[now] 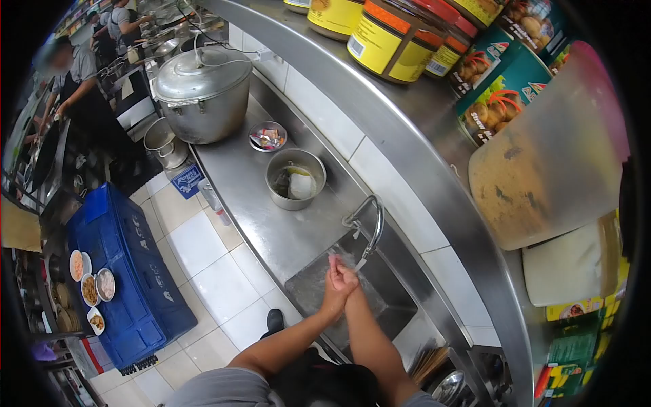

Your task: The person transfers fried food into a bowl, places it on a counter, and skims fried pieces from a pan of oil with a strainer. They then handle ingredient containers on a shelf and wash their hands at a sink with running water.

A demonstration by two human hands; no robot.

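Observation:
My left hand (333,283) and my right hand (348,278) are pressed together over the metal sink (315,278), just beside the curved faucet (377,227). Water splashes around the fingertips below the spout. Fingers of both hands are closed against each other; a pinkish tip shows at the top, and whether anything lies between the palms is hidden. On the steel counter (237,197) beyond the sink stands a metal pot (278,199) with a white block and a dark piece in liquid.
A small bowl of packets (268,136) and a large lidded pot (207,102) stand farther back. Jars (386,41), cans (498,102) and a plastic tub (549,163) crowd the right shelf. Food bowls (105,283) sit on a blue chest (129,305). A co-worker (78,88) stands at far left.

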